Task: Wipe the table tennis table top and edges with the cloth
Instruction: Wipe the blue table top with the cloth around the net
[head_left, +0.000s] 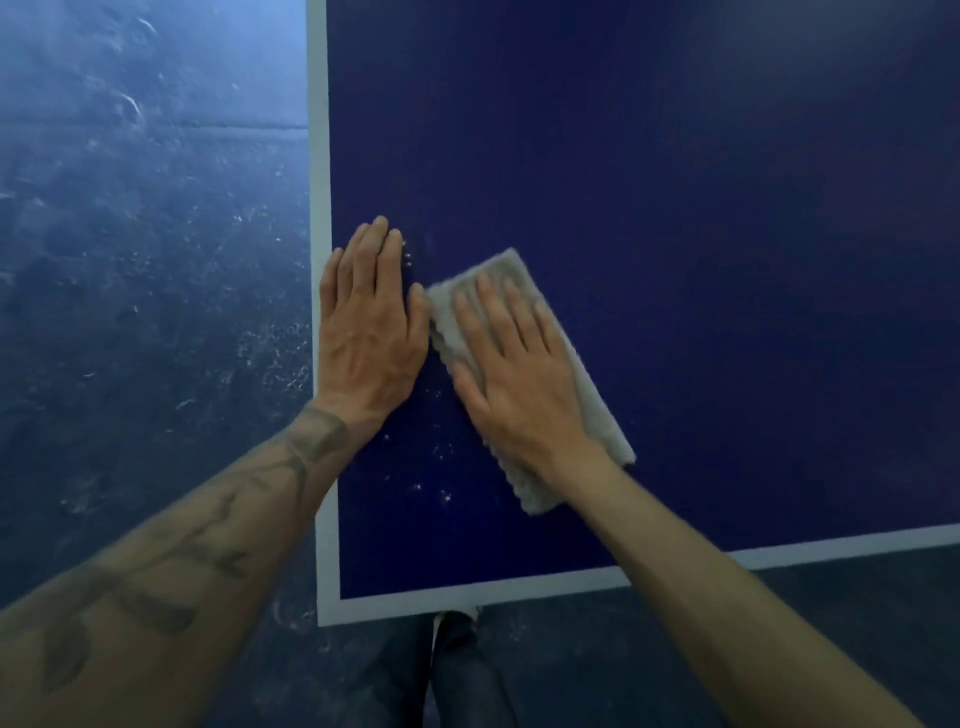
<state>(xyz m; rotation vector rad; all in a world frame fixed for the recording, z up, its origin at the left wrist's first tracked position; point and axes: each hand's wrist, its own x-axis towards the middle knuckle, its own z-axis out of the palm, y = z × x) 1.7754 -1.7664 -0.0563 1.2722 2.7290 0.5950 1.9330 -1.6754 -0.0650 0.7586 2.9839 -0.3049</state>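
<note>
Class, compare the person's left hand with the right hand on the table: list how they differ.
The left hand lies on the bare table top beside the white side line; the right hand presses the grey cloth. The left hand points straight ahead; the right hand angles leftward. Both lie flat, palm down.

scuffed blue floor (145, 260); dark trousers (467, 686) below.

1 table (675, 208), 1 cloth (501, 267), 2 hands: L hand (369, 322), R hand (514, 374).
</note>
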